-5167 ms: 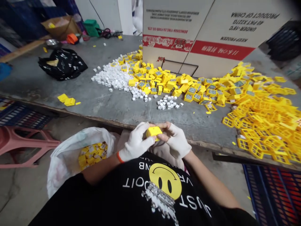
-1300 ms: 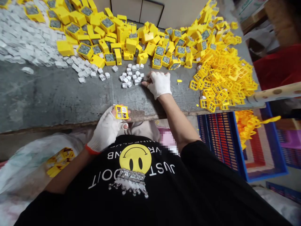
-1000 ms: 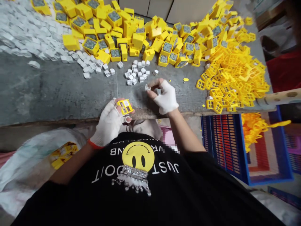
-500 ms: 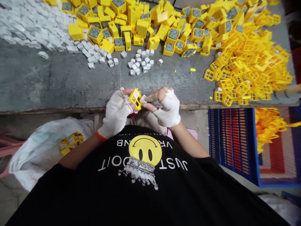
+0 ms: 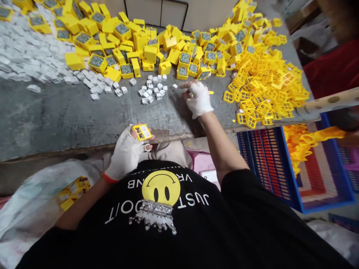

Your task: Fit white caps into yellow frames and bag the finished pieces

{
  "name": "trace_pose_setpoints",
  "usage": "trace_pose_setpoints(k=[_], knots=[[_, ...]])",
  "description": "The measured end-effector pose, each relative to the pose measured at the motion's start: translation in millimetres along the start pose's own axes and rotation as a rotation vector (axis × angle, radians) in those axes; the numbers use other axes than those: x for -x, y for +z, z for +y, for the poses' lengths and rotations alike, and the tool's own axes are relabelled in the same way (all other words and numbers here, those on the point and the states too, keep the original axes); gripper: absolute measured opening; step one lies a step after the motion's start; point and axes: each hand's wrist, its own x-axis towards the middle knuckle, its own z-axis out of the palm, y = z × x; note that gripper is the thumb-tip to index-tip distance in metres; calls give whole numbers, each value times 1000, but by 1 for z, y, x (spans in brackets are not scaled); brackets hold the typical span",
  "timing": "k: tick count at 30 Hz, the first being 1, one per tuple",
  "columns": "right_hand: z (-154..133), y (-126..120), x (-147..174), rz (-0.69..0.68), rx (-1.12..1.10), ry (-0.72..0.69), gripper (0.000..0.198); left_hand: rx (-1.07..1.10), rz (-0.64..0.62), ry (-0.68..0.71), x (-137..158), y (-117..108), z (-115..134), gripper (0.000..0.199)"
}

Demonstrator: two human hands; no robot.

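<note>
My left hand [image 5: 127, 149], in a white fingerless glove, holds a small yellow plastic frame [image 5: 135, 134] at the table's front edge. The frame has square openings, and white caps [image 5: 145, 131] fill those on its right side. Farther forward, over the table, is my gloved right hand [image 5: 198, 98], nothing visible in it. Its index finger stretches left, close beside a single white cap [image 5: 174, 87]; the other fingers are partly hidden. Left of that cap lies a loose cluster of small white caps [image 5: 151, 89].
Yellow blocks with grey-patterned faces [image 5: 148, 54] line the table's back. White caps [image 5: 36, 56] heap at left, yellow frames [image 5: 269, 82] at right. Below are a blue crate [image 5: 300, 179] with orange-yellow pieces and a white bag [image 5: 28, 209]. A patterned pole [image 5: 331, 100] reaches in from the right.
My right hand has moved from the frame forward to the loose caps. The white cap it held now sits in the frame. My left hand has turned the frame flatter; the view has shifted.
</note>
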Motion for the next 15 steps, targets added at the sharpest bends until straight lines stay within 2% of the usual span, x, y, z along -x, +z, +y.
trace_pose_setpoints(k=[2,4,7,9,11,13,15], knots=[[19,7,-32,-105,65,-55,48,-17,13,-6,0,1,2,54],[25,12,-53,-217,112,-132,46,-29,28,-6,-1,3,4,54],[18,12,-60,-313,113,-127,33,-25,54,-3,-1,4,7,54],[4,8,-45,-277,-7,-98,23,-17,59,-13,-2,5,7,53],[-16,3,-19,-184,-248,-126,19,-12,50,-50,-3,6,6,51],[-41,-1,13,-88,-517,-170,23,-9,25,-90,-5,7,4,50],[-68,-4,43,-26,-684,-183,33,2,-13,-85,-6,7,0,50]])
